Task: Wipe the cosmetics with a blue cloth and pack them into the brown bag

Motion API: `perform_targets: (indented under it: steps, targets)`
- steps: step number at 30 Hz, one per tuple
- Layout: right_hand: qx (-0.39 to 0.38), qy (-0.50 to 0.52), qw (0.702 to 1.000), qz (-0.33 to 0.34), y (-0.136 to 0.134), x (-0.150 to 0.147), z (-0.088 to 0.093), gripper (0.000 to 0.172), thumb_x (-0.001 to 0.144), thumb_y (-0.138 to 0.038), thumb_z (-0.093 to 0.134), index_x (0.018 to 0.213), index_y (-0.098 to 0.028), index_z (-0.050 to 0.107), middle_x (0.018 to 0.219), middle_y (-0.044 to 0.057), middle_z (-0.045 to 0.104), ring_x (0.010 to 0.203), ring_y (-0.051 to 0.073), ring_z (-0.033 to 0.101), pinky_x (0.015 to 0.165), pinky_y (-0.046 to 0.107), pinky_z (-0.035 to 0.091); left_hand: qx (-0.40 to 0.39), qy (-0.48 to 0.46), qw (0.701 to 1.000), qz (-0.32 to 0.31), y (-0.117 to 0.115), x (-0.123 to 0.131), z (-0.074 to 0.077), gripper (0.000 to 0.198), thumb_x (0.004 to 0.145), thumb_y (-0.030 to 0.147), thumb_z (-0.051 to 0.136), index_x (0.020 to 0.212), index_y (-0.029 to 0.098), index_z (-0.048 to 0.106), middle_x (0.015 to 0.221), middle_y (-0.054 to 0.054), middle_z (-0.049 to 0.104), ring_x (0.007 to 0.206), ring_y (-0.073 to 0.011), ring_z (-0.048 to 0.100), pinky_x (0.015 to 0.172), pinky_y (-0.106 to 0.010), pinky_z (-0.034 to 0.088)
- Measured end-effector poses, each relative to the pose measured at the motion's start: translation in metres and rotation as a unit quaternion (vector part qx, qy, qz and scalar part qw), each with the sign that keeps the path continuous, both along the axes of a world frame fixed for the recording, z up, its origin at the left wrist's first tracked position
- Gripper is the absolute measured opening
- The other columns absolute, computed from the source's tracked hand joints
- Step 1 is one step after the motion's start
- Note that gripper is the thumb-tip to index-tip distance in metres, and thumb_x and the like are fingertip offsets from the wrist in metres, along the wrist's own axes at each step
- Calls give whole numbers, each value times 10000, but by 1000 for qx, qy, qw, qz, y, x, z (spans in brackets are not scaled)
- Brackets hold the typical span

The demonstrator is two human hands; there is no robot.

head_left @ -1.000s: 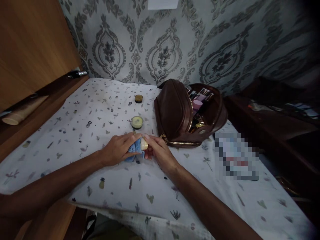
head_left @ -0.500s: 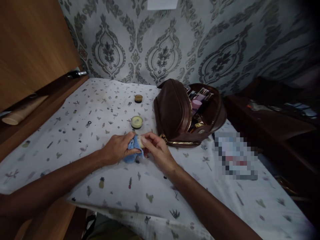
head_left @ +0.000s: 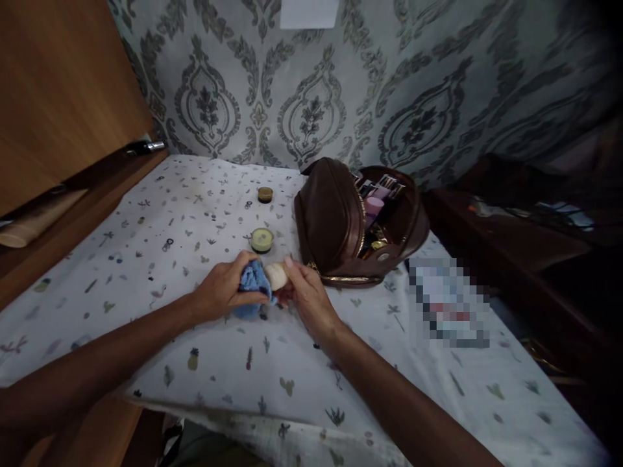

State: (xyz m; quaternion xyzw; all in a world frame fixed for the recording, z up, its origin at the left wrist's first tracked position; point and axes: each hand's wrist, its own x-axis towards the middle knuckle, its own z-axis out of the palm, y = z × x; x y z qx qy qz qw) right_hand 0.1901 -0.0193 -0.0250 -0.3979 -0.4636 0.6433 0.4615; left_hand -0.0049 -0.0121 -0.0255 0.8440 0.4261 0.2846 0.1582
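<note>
Frame centre: small cream rounded object (head_left: 276,275), smooth and hard-looking, pinched in right hand (head_left: 304,295) fingertips and pressed against crumpled blue soft cloth (head_left: 250,285), which left hand (head_left: 221,292) grips bunched. Hands together, low over white printed fabric sheet (head_left: 195,363).

Judged risk: smooth piece could slip from light fingertip pinch and roll on soft sheet; cloth could drag into open round jar of yellowish cream (head_left: 261,239) just above.

Brown leather zip pouch (head_left: 335,220) right of centre, gaping, tubes inside. Small gold round lid (head_left: 265,194) farther up.

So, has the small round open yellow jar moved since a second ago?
No. The small round yellow jar keeps its spot beside the brown leather pouch; only the view shifted.
</note>
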Motion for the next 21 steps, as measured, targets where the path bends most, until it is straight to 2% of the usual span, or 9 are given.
perform_targets:
  steps: [2, 3, 5, 9, 14, 17, 21]
  targets:
    - [17, -16, 1000, -3, -1, 0, 1, 527, 788, -709, 655, 754, -187, 589, 565, -35, 589, 469, 93, 515, 436, 208, 390, 26, 19, 999, 8, -1, 1, -1, 751, 790, 774, 606, 1241, 195, 445, 939, -40, 700, 749, -223, 701, 657, -312, 534]
    - [22, -28, 999, -1, -1, 0, 1, 519, 784, -702, 665, 768, -189, 589, 578, -35, 599, 474, 93, 517, 441, 208, 394, 39, 33, 999, 7, -1, 2, -1, 748, 797, 763, 610, 1255, 194, 448, 1002, -64, 708, 815, -242, 717, 694, -328, 548]
    - [29, -52, 998, 11, -1, 0, -1, 523, 779, -712, 662, 776, -195, 578, 577, -36, 608, 465, 96, 514, 437, 213, 391, 61, 58, 996, -4, -3, 4, -1, 637, 875, 710, 556, 1242, 196, 477, 1038, -81, 716, 879, -251, 728, 714, -330, 560]
    - [24, -80, 995, 46, 1, 1, -3, 564, 760, -772, 625, 769, -216, 533, 492, -58, 572, 415, 115, 513, 416, 228, 373, 111, 64, 991, -32, -4, 5, -4, 480, 1005, 590, 396, 1218, 178, 520, 1008, -85, 727, 854, -223, 732, 690, -306, 573]
    - [22, -53, 997, 56, 0, 3, 5, 594, 702, -792, 667, 812, -228, 514, 547, -62, 591, 432, 108, 525, 423, 219, 365, 136, 21, 989, -46, -4, 4, -3, 430, 1006, 500, 456, 1290, 182, 501, 1125, -103, 724, 957, -227, 729, 800, -321, 588]
    - [48, -35, 997, 43, -4, 7, 17, 573, 711, -761, 688, 844, -227, 530, 621, -52, 590, 478, 103, 522, 449, 220, 381, 93, -28, 995, -27, -3, 8, 3, 417, 977, 489, 512, 1275, 197, 501, 1038, -68, 739, 830, -205, 727, 734, -302, 582]
    - [110, -29, 993, 15, -10, 17, 36, 486, 756, -666, 715, 860, -214, 568, 711, -38, 559, 574, 98, 495, 503, 217, 386, 36, -65, 997, -22, -3, 21, 17, 368, 968, 503, 530, 1199, 218, 512, 800, 14, 709, 618, -162, 665, 582, -247, 517]
